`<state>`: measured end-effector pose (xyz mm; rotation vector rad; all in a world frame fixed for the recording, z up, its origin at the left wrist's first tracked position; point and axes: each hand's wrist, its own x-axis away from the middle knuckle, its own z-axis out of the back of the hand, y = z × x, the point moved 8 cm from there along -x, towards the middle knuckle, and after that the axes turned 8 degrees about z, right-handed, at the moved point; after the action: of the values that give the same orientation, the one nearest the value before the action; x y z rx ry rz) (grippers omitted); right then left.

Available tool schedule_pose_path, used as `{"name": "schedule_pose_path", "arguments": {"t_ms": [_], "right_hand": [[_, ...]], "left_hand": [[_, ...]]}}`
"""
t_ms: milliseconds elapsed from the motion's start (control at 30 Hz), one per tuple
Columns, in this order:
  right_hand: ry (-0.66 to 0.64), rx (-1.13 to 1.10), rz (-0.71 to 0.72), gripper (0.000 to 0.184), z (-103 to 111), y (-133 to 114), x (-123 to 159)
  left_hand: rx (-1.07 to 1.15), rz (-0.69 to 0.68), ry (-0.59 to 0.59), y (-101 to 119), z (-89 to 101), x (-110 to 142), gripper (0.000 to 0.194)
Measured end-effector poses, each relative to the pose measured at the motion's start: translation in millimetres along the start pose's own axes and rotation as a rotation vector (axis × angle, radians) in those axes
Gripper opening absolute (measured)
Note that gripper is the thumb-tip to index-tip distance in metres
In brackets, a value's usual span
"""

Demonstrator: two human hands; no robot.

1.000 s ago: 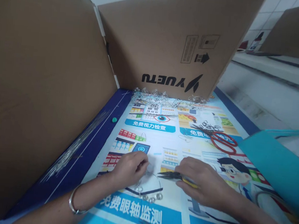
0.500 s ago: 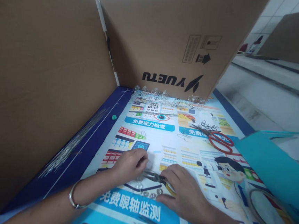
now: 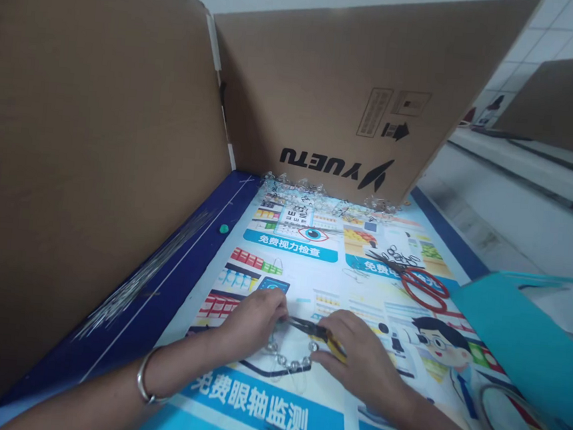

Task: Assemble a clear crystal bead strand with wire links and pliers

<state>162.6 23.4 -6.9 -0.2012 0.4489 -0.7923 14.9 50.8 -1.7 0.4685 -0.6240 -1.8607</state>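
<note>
My right hand (image 3: 362, 352) is closed round the yellow handles of a pair of pliers (image 3: 314, 329), whose dark jaws point left. The jaw tips meet the fingertips of my left hand (image 3: 254, 322), which wears a silver bangle on its wrist. Those left fingers are pinched at one end of a strand of clear round beads (image 3: 294, 365). The strand curves below the pliers toward my right thumb. What exactly lies between the jaw tips is hidden by the left fingers.
Red-handled scissors (image 3: 423, 287) lie beyond my right hand, beside a teal folder (image 3: 512, 328). Thin wires (image 3: 134, 285) lie along the left edge. Clear beaded pieces (image 3: 308, 193) line the foot of the cardboard panel (image 3: 352, 87). A small green lump (image 3: 224, 228) sits at left.
The pliers' jaws have shifted up to the left fingertips, and the bead strand now shows as a curve below them. The whole view has tilted slightly, so the scene sits lower.
</note>
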Motion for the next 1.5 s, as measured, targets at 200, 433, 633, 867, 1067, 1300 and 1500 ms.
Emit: {"name": "schedule_pose_path", "arguments": {"t_ms": [200, 433, 633, 867, 1067, 1300, 1500], "right_hand": [[-0.012, -0.027, -0.018, 0.032, -1, 10, -1], [-0.016, -0.067, -0.03, 0.024, 2, 12, -1], [0.017, -0.068, -0.014, 0.024, 3, 12, -1], [0.089, -0.036, 0.017, 0.029, 5, 8, -1], [0.182, 0.022, 0.022, 0.033, 5, 1, -9], [0.246, 0.116, 0.029, 0.035, 2, -12, -27], [0.24, -0.159, -0.253, 0.025, 2, 5, -20]], "left_hand": [[0.02, 0.046, -0.027, -1, -0.4, 0, 0.017], [0.08, 0.031, -0.034, 0, 0.5, 0, 0.018], [0.077, 0.021, -0.058, 1, -1.0, 2, 0.019], [0.074, 0.036, -0.06, 0, -2.4, 1, 0.017], [0.119, 0.05, -0.039, -2, -2.4, 1, 0.015], [0.22, 0.137, 0.029, -14, -3.3, 1, 0.011], [0.432, 0.142, 0.118, -15, 7.1, 0, 0.018]]}}
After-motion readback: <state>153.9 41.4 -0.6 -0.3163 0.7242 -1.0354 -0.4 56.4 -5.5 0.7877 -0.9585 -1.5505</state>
